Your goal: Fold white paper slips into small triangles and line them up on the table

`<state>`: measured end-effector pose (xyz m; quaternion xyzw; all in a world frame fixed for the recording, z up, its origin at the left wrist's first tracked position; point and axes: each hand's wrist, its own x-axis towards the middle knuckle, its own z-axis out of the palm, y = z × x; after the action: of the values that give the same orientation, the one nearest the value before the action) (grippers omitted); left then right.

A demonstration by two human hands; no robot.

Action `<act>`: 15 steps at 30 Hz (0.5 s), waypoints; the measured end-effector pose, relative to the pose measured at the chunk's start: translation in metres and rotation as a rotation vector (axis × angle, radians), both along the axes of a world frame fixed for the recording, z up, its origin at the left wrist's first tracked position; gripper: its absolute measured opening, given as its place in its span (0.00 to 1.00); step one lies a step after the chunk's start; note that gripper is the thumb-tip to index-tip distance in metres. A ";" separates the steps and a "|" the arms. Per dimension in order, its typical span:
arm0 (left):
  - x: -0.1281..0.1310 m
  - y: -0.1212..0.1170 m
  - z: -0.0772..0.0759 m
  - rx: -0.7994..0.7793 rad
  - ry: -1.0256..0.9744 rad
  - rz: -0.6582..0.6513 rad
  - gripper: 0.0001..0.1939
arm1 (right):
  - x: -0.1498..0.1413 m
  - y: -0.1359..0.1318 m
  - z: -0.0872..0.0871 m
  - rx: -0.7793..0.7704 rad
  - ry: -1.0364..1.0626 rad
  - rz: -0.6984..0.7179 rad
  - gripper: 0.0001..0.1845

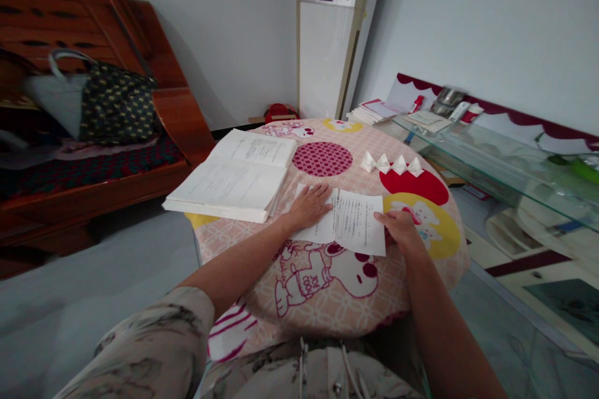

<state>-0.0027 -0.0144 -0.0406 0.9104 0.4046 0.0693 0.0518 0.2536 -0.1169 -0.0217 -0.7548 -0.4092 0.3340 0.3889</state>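
Observation:
A printed sheet of paper (358, 219) lies on the cloth-covered table in front of me. My left hand (309, 206) rests flat on the sheet's left part, fingers stretched out. At the right edge, my right hand (400, 229) pinches the paper between thumb and fingers; that side looks slightly raised. A thick open book (229, 177) with printed pages lies to the left of my left hand. Beyond my right hand stands a row of several small folded white paper pieces (399, 165).
The round table wears a patterned pink tablecloth (322, 305). On the right a glass-topped cabinet (496, 143) carries a stack of booklets (369, 112) and a metal container (450, 98). A wooden bench (173, 100) with bags stands left, and a tall white air conditioner (325, 43) behind.

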 end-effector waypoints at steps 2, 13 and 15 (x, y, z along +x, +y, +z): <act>0.000 0.000 0.000 0.003 -0.002 0.000 0.31 | -0.004 -0.006 0.005 -0.071 0.107 0.019 0.15; 0.001 -0.001 0.001 0.002 0.010 0.003 0.32 | 0.002 -0.011 -0.001 -0.046 0.029 0.027 0.08; 0.000 -0.001 0.000 0.012 0.003 0.000 0.32 | 0.004 -0.011 -0.004 -0.035 0.017 0.034 0.08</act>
<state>-0.0023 -0.0156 -0.0406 0.9109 0.4040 0.0702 0.0457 0.2577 -0.1275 -0.0258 -0.7517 -0.4127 0.3540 0.3733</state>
